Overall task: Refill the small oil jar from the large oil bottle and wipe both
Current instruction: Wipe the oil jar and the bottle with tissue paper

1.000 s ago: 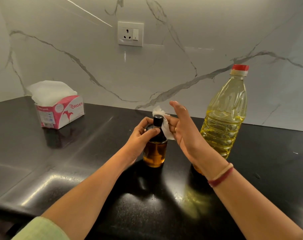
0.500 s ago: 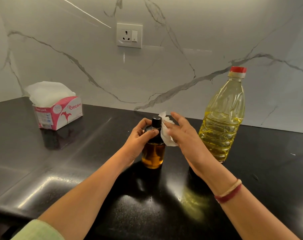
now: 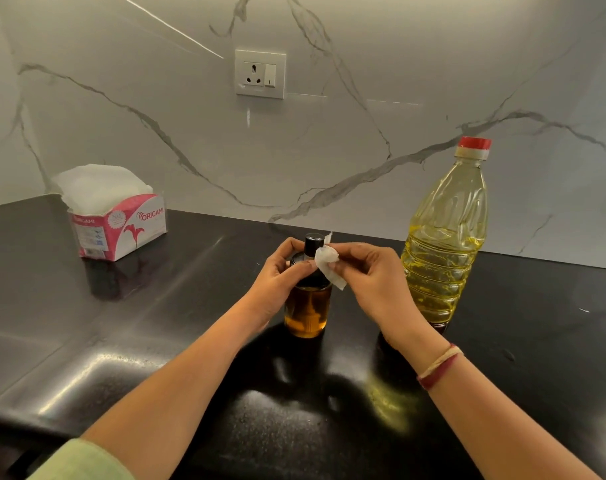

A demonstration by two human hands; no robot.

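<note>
The small oil jar (image 3: 307, 311), glass with amber oil and a black cap, stands upright on the black counter (image 3: 156, 341) at the centre. My left hand (image 3: 277, 277) grips its black top from the left. My right hand (image 3: 367, 278) pinches a crumpled white tissue (image 3: 327, 263) against the jar's cap and shoulder from the right. The large oil bottle (image 3: 445, 244), clear plastic with yellow oil and a red cap, stands upright just right of my right hand, untouched.
A pink and white tissue box (image 3: 121, 225) with tissues sticking out sits at the back left of the counter. A marble wall with a socket (image 3: 260, 73) rises behind. The counter's front edge runs along the lower left.
My right hand has dropped and curled, bringing the tissue from behind the jar's cap round to its right front. The left hand keeps its grip on the jar.
</note>
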